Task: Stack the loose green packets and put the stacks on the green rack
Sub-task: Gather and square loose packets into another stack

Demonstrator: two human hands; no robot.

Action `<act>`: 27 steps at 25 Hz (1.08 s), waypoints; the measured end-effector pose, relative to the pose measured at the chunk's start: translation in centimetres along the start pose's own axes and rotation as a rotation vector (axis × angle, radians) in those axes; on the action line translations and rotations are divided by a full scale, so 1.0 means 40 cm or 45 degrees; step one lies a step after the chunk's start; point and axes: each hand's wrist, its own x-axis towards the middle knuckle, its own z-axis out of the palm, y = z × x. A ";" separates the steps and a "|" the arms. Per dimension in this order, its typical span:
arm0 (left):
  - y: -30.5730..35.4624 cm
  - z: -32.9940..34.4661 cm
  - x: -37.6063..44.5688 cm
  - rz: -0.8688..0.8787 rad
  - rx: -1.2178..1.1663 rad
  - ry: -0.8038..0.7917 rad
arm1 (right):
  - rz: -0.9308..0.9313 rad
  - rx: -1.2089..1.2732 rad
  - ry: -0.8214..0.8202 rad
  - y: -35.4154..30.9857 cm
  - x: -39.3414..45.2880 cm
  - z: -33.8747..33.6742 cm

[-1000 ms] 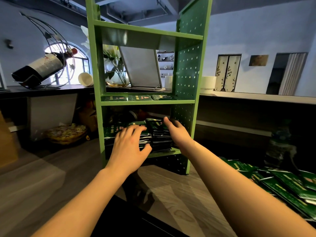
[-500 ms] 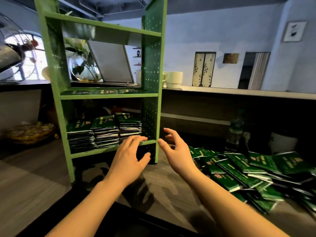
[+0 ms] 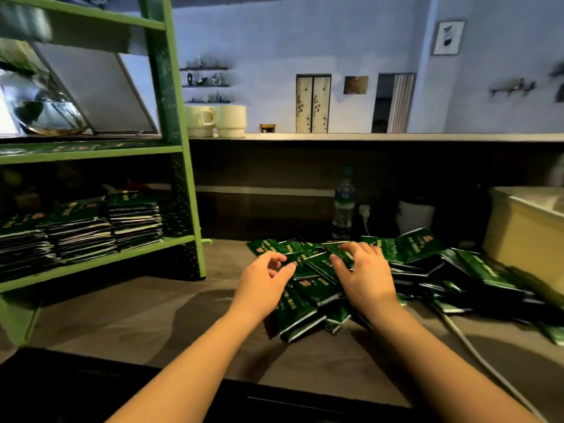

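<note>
Head view: both hands are over the pile of loose green packets [image 3: 308, 290], right of the green rack [image 3: 180, 166]. The left hand [image 3: 262, 282] hovers loosely curled and empty; the right hand [image 3: 364, 273] rests spread fingers on the pile. Three stacks [image 3: 82, 230] sit on the rack's lower shelf.

The loose green packets [image 3: 317, 288] lie in a messy pile on the table, to the right of the green rack [image 3: 180, 184]. They are flat and shiny, dark green with small writing, and they lean every which way. Three neat stacks [image 3: 82, 230] of the same packets sit side by side on the rack's lower shelf.
</note>
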 end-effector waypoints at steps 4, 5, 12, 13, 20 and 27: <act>0.032 0.081 0.060 -0.330 0.089 -0.050 | 0.111 -0.145 -0.183 0.073 -0.003 0.016; 0.040 0.093 0.074 -0.428 0.113 -0.054 | 0.114 -0.140 -0.176 0.080 -0.008 0.024; 0.042 0.112 0.127 -0.690 -0.166 -0.035 | 0.051 -0.066 -0.034 0.096 -0.023 0.032; 0.041 0.110 0.128 -0.718 -0.208 -0.031 | 0.040 -0.027 -0.017 0.097 -0.022 0.033; 0.061 0.090 0.091 -0.530 -0.499 0.256 | 0.055 0.710 0.318 0.093 -0.030 -0.021; 0.075 0.075 -0.110 0.048 -0.385 0.471 | 0.399 1.395 0.195 0.143 -0.089 -0.090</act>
